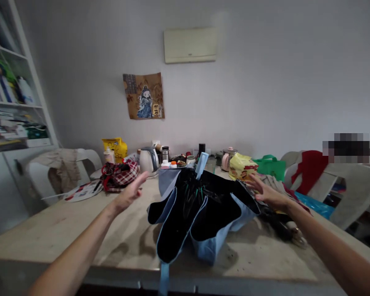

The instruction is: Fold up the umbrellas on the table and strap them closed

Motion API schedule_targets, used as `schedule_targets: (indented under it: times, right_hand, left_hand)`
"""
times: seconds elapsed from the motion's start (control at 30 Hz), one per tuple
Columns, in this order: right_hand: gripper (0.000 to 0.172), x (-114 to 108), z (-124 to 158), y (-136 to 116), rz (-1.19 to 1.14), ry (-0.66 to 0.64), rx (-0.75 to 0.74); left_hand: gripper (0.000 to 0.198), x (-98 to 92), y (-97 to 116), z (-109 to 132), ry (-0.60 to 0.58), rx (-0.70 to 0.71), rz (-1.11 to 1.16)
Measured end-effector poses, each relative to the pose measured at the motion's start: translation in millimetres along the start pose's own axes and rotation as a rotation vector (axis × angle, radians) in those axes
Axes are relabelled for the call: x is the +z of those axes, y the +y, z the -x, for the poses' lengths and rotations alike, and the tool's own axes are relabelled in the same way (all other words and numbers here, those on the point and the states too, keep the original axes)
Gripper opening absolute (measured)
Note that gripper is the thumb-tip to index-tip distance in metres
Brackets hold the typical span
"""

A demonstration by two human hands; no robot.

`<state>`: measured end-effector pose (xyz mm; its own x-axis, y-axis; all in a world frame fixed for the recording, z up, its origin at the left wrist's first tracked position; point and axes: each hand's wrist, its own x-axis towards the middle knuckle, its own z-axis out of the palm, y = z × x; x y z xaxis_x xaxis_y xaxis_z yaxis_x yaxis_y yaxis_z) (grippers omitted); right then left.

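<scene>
A half-spread folding umbrella (175, 230), black inside and light blue outside, is in front of me over the table's front part. Its light blue handle (202, 164) points up from the gathered middle, and a light blue strap (164, 275) hangs past the table edge. My left hand (130, 193) is raised to the left of the umbrella, fingers stretched out, apart from the cloth. At the umbrella's right edge, my right hand (269, 195) has its fingers spread; whether its fingertips touch the cloth I cannot tell.
Along the back of the table (80, 230) stand a kettle (148, 160), a steel flask (165, 154) and a yellow bag (243, 166). Plaid cloth (120, 174) lies left, a dark long object (277, 224) right. White chairs (360, 187) flank the table. A person's blurred head shows far right.
</scene>
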<state>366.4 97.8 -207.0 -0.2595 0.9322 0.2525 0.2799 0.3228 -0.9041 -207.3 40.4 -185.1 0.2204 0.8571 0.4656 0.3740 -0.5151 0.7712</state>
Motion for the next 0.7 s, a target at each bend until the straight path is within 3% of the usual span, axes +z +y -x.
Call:
schedule_targets:
  times: [0.07, 0.17, 0.27, 0.33, 0.43, 0.57, 0.63, 0.7]
  right_hand:
    - [0.151, 17.2, -3.9, 5.2, 0.063, -0.124, -0.027]
    - [0.145, 55.7, -24.1, -6.6, 0.135, -0.186, -0.179]
    - [0.149, 100.5, -55.8, -34.1, 0.137, -0.192, -0.321]
    - [0.152, 130.9, -76.2, -53.2, 0.120, -0.239, -0.363]
    - [0.137, 170.5, -95.1, -74.5, -0.070, -0.346, -0.461]
    - [0.097, 194.3, -94.7, -85.1, -0.159, -0.166, -0.378]
    - [0.081, 197.7, -88.3, -86.3, -0.147, -0.156, -0.328]
    - [0.071, 202.5, -81.7, -87.2, -0.147, -0.151, -0.338]
  left_hand:
    - [0.133, 20.8, 14.1, 8.7, -0.126, 0.034, -0.045]
    - [0.140, 55.7, 37.6, -2.3, -0.221, 0.114, -0.218]
    - [0.147, 85.7, 47.8, -39.2, -0.127, 0.052, -0.283]
    - [0.147, 104.7, 45.7, -67.6, -0.065, -0.022, -0.205]
    - [0.129, 130.6, 37.2, -98.0, -0.101, -0.058, 0.003]
    - [0.093, 148.4, 27.1, -104.4, -0.093, 0.064, 0.037]
    - [0.091, 150.8, 25.0, -98.1, -0.103, 0.083, 0.039]
    - [0.102, 151.8, 26.8, -91.1, -0.119, 0.094, 0.054]
